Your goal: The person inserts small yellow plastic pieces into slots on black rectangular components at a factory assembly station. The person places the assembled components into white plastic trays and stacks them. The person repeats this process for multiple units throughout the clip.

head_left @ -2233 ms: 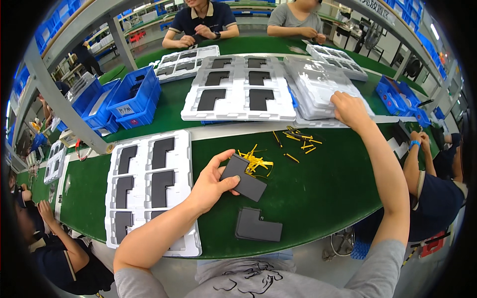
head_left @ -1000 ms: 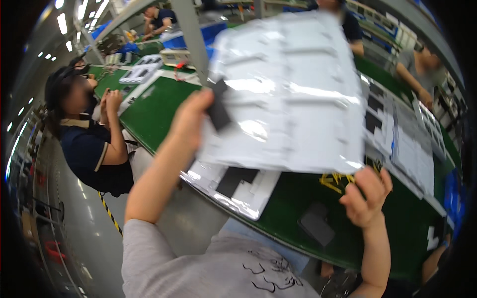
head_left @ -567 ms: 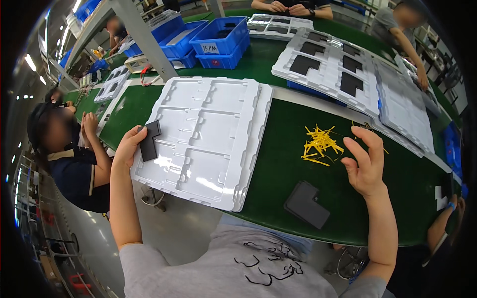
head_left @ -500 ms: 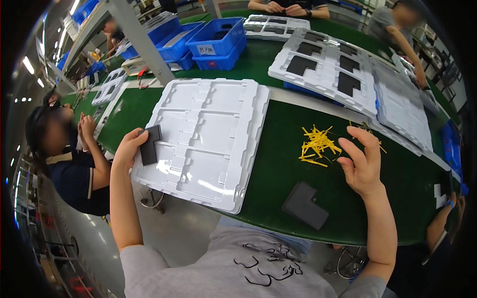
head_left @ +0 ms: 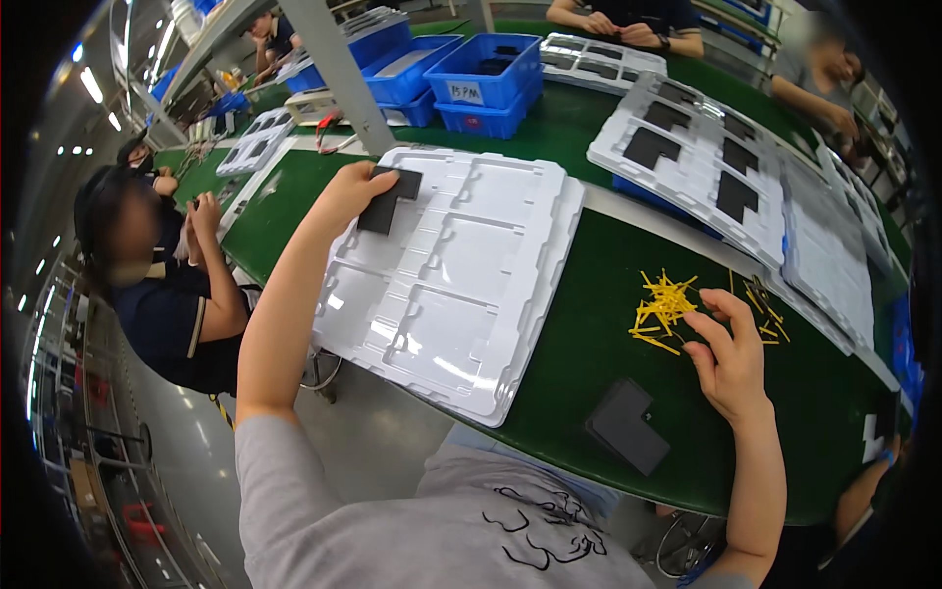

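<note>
My left hand (head_left: 355, 199) grips a flat black L-shaped piece (head_left: 391, 203) between thumb and fingers. It holds the piece over the far left compartment of a white plastic tray (head_left: 446, 339), whose other compartments hold nothing; whether the piece touches the tray floor I cannot tell. Beside a loose heap of thin yellow strips (head_left: 663, 306), my right hand (head_left: 731, 363) hovers with its fingers curved and thumb and fingertips apart. Nearer the table edge, a black L-shaped block (head_left: 630, 426) lies on the green table.
Another white tray (head_left: 690, 157) at the far right carries several black L-shaped pieces, with more trays (head_left: 829, 260) beside it. Blue bins (head_left: 486, 83) stand at the back near a grey post (head_left: 343, 74). Co-workers (head_left: 177, 260) sit left, far and right.
My left hand has carried the black piece from the tray's near left side toward its far left compartment. My right hand stays by the yellow strips. The whole view has shifted slightly.
</note>
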Demonstrator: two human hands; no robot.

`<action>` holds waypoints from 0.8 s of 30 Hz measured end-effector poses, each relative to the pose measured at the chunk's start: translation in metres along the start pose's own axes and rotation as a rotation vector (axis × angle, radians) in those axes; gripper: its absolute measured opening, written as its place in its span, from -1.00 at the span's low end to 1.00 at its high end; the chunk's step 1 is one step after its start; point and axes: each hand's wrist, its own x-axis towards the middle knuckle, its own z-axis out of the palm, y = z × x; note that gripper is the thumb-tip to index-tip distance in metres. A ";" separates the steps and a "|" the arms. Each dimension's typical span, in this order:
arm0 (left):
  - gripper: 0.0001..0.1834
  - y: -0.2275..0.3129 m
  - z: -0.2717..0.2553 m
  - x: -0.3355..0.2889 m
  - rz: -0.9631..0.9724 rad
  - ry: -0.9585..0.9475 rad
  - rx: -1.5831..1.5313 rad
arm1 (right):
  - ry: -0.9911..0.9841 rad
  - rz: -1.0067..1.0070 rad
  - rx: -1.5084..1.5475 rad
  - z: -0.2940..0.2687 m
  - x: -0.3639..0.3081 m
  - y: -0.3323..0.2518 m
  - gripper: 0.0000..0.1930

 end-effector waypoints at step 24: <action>-0.26 -0.012 0.057 -0.013 0.362 0.056 0.998 | -0.057 0.041 0.138 0.007 0.002 0.015 -0.71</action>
